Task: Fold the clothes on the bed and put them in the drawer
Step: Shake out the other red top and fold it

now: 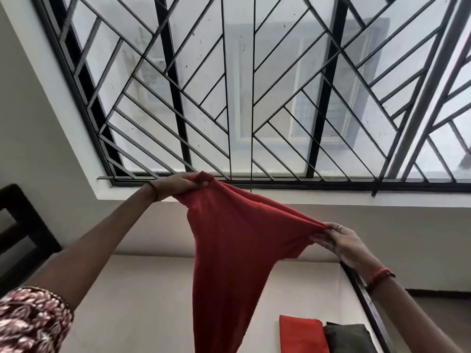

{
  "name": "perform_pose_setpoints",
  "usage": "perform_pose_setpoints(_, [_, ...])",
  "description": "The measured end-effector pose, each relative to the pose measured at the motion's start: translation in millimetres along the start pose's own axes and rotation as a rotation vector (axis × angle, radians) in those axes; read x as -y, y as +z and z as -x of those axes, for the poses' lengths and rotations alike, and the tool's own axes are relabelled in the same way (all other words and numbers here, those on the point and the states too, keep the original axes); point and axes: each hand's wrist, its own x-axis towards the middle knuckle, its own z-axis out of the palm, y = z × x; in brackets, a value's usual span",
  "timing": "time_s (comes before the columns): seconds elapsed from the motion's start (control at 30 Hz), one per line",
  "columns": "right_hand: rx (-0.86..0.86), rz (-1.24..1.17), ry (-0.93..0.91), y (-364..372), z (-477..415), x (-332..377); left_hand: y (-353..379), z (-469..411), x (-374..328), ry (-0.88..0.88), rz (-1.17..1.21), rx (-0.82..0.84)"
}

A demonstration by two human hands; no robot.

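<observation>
We see the red garment (234,250) held up in the air over the bed (140,301), stretched between both hands and hanging down in a long drape. Left hand (178,183) grips its top edge, fingers curled round a bunch of fabric. Right hand (344,240), lower, pinches the other end, fabric pulled taut. On the bed near the right rail (367,301) we note a folded red cloth (300,335) touching a folded dark olive cloth (349,337). Behind is a window grille (229,98). Patterned sleeve (33,322) at lower left.
</observation>
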Motion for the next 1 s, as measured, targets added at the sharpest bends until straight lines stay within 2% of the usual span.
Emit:
perform_pose_setpoints(0.1, [-0.059, -0.080, -0.004, 20.8, -29.4, -9.5, 3.0, -22.6, 7.1, -0.036, -0.083, -0.103])
perform_pose_setpoints(0.23, [-0.166, 0.008, -0.140, 32.3, -63.0, 3.2, 2.1, -47.1, 9.3, 0.031, -0.149, -0.258])
perform_pose_setpoints(0.3, [-0.225, 0.155, -0.256, 30.4, -71.0, 15.4, 2.4, -55.0, 4.1, 0.110, -0.158, -0.317])
perform_pose_setpoints(0.4, [-0.353, 0.513, -0.492, 27.5, -64.6, 33.1, 3.0, -58.0, 0.5, 0.227, -0.141, -0.415])
perform_pose_setpoints(0.47, [-0.386, 0.623, -0.620, 25.5, -50.5, 38.1, 2.1, -55.0, 6.7, 0.249, -0.133, -0.445])
perform_pose_setpoints(0.53, [-0.382, 0.664, -0.683, 23.3, -34.1, 32.0, 6.0, -47.4, 26.3, 0.244, -0.097, -0.392])
perform_pose_setpoints(0.67, [-0.314, 0.895, -0.663, 8.0, -7.9, -38.4, 36.7, -12.0, 116.3, 0.154, -0.128, -0.254])
perform_pose_setpoints(0.77, [-0.267, 1.251, -0.549, 3.4, 17.3, -117.6, 76.9, 24.4, 214.3, 0.117, -0.374, -0.265])
perform_pose_setpoints(0.9, [0.054, 1.462, -0.578, 7.8, 57.5, -252.1, 142.0, 74.8, 354.3, 0.109, -0.623, -0.202])
perform_pose_setpoints(1.0, [0.277, 1.495, -0.475, 3.5, 78.1, -362.8, 200.3, 125.4, 449.4, 0.098, -0.709, -0.153])
